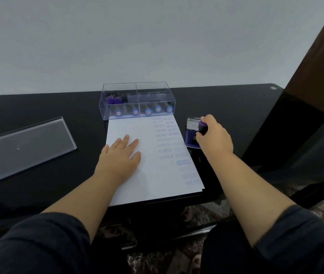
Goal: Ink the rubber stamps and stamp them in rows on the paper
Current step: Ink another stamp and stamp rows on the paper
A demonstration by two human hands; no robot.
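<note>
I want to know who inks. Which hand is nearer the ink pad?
Right. The right hand holds a stamp over the ink pad; the left hand lies flat on the paper.

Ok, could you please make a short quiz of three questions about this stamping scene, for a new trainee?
1. True or false: the left hand lies flat on the paper.
2. Where is the stamp that the right hand holds?
A. over the ink pad
B. inside the clear box
C. on the clear lid
3. Fill in: the printed rows are on the ____ side of the paper.

Key
1. True.
2. A. The right hand holds the stamp at the open ink pad, beside the paper's right edge.
3. Right. The rows read AIR MAIL and SAMPLE; the lower ones are too blurred to read.
</note>
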